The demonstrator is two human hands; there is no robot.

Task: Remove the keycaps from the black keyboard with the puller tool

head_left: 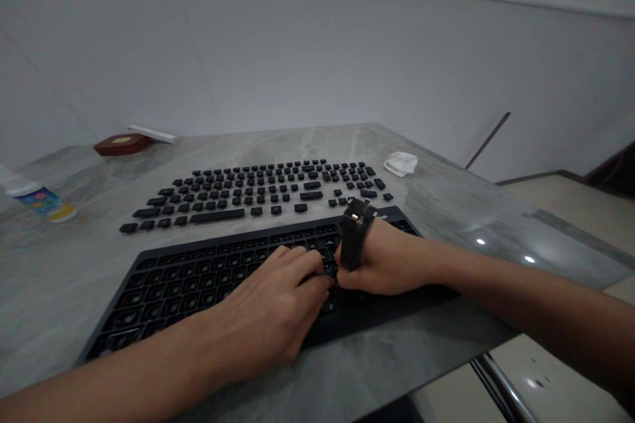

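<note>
A black keyboard base [198, 284] without its keycaps lies at an angle near the table's front edge, its open key sockets showing. My left hand [285, 294] rests on its middle, fingers bent and thumb tip against the index finger; whatever is between them is hidden. Touching distance away, my right hand [380, 258] is closed around a black hand tool [354, 238] standing upright, with a blocky top and a small shiny bit. The tool's lower end is hidden by the fingers. Behind the base, loose black keycaps [262, 192] are laid out in keyboard-like rows, including a long space bar [217, 216].
On the grey marbled table [44, 284], a bottle with a blue and yellow label [44, 201] lies at the left. A reddish-brown box [122, 144] and a white strip [153, 133] are farther back. A crumpled white cloth [400, 163] lies right of the keycaps.
</note>
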